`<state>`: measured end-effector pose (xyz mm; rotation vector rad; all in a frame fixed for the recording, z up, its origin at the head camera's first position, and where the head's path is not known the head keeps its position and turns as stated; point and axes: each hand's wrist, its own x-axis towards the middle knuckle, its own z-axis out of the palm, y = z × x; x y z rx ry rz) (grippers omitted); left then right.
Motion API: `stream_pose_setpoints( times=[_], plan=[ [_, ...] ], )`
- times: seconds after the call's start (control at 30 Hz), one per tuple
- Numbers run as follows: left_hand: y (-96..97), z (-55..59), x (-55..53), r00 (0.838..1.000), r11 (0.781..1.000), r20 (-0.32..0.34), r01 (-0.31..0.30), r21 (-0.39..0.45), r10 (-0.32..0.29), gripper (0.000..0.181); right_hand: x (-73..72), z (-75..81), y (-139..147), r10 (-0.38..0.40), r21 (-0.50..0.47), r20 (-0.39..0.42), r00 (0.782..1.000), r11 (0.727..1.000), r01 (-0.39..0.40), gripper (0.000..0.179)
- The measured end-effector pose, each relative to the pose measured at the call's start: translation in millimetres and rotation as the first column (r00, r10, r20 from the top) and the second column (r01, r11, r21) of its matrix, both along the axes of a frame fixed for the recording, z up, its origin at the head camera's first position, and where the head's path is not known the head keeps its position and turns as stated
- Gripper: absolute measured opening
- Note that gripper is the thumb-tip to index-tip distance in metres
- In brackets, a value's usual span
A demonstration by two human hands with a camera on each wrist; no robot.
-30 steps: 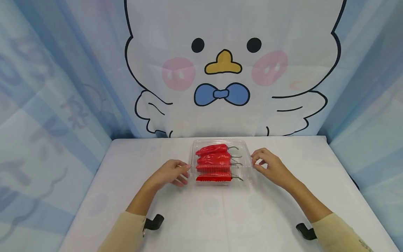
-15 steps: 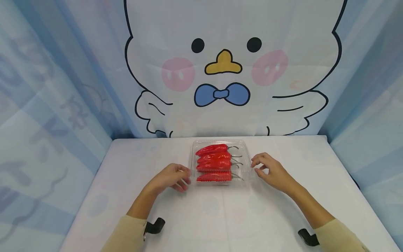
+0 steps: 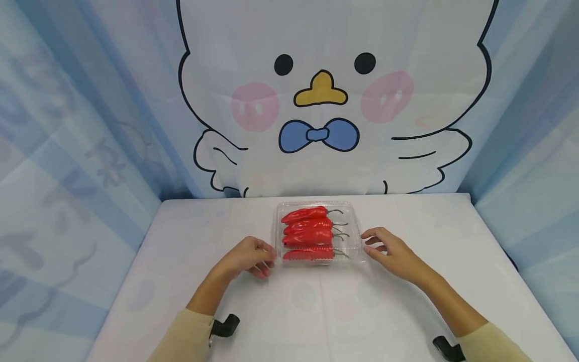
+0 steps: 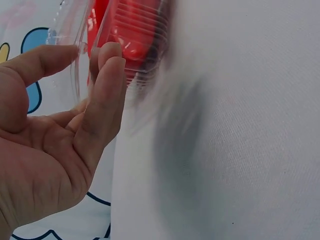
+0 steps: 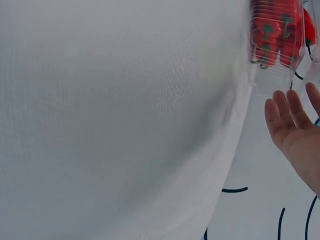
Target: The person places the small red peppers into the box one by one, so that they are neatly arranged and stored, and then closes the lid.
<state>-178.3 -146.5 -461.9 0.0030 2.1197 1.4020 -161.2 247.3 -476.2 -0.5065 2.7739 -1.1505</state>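
Observation:
A clear plastic clamshell box sits at the back middle of the table. Several red peppers with green stems lie side by side in it, partly seen through ribbed plastic. At the box's left side is my left hand. In the left wrist view, its thumb and fingers pinch the clear rim. My right hand is by the box's right edge, fingers extended and slightly bent. In the right wrist view those fingers lie just beside the plastic; whether they touch it I cannot tell.
A white cloth covers the table. Behind it hangs a backdrop with a cartoon bird, and pale blue curtains stand on both sides. Black wrist mounts stick out at both sleeves.
The ribbed band of clear plastic over the peppers has shifted down towards the front of the box. Both hands have come slightly nearer to me. The peppers have stayed in place.

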Motion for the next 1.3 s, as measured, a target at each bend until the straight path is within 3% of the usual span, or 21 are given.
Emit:
stream_pose_setpoints(
  times=[0.23, 0.67, 0.93, 1.3],
  plan=[
    [1.5, -5.5, -0.2, 1.0, 1.0, -0.002, 0.018, -0.002, -0.018, 0.022, 2.5, -0.7, -2, 0.006, -0.051, 0.076, 0.997, 0.999, -0.002, 0.04],
    [0.2, -10.7, -0.3, 0.999, 0.997, 0.024, 0.035, 0.062, -0.036, 0.025, 2.4, 6.7, -2, 0.004, 0.011, 0.157, 0.988, 1.0, -0.006, 0.06],
    [1.5, -10.5, 0.6, 1.0, 0.999, 0.03, 0.005, 0.052, -0.006, 0.02, 0.8, 4.5, 0, 0.025, 0.026, 0.188, 0.982, 0.999, -0.03, 0.057],
    [2.1, -11.4, 0.7, 0.999, 0.998, 0.036, -0.009, 0.059, 0.007, 0.019, -2.4, -5.5, 2, 0.082, -0.107, 0.304, 0.949, 0.993, -0.052, 0.039]
  ],
)
